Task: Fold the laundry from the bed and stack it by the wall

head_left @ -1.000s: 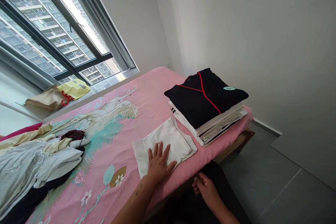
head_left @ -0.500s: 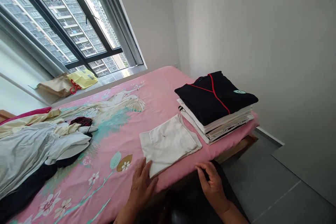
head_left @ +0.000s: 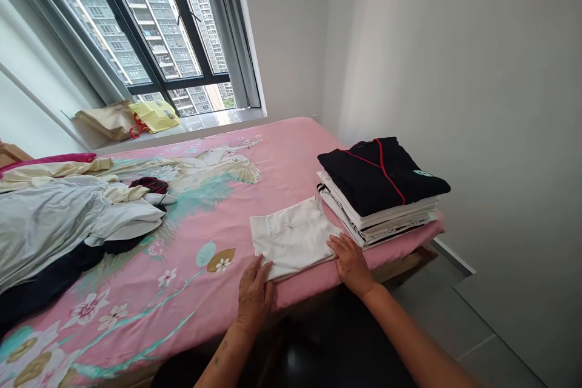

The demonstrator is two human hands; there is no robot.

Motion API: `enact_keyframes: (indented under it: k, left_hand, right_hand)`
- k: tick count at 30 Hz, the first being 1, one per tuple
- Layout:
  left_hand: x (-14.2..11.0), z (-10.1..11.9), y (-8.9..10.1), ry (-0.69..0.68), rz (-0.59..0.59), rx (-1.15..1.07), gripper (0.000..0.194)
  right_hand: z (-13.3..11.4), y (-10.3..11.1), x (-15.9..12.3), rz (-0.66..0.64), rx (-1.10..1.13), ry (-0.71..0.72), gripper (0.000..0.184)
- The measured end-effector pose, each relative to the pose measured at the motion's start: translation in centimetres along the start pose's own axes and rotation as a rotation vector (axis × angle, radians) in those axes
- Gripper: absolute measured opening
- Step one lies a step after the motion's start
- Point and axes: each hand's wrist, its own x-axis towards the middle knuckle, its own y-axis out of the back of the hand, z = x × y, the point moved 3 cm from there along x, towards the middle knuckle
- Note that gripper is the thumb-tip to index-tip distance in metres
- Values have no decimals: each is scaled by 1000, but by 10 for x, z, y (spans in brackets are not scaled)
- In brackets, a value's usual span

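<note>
A white folded garment (head_left: pixel 295 236) lies flat near the edge of a bed covered with a pink floral sheet (head_left: pixel 291 154), a few small dark marks showing on its upper face. The left hand (head_left: pixel 253 292) is at the garment's near left corner, its fingers slightly bent and touching the cloth. The right hand (head_left: pixel 354 264) reaches over the near right corner, fingers extended and laid on the fabric; whether either hand pinches the edge cannot be told. Just beside the garment, on the right, stands a stack of folded clothes (head_left: pixel 402 216), topped by a black V-neck top (head_left: pixel 364 182) with red trim and a pale green badge. Well to the left is a loose heap of clothes (head_left: pixel 59 212) in white, cream and dark tones. A yellow bag (head_left: pixel 157 115) and a brown paper bag (head_left: pixel 109 121) rest on the ledge below the window (head_left: pixel 150 30).
</note>
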Motion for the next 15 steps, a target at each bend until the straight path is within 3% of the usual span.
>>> enact_keyframes:
  k: [10, 15]
  left_hand:
    - [-5, -9, -2, 13, -97, 136, 56]
    - [-9, -11, -4, 3, -78, 129, 55]
  right_hand:
    - [6, -2, -5, -31, -136, 22, 51]
    - [-31, 11, 20, 60, -56, 34, 48]
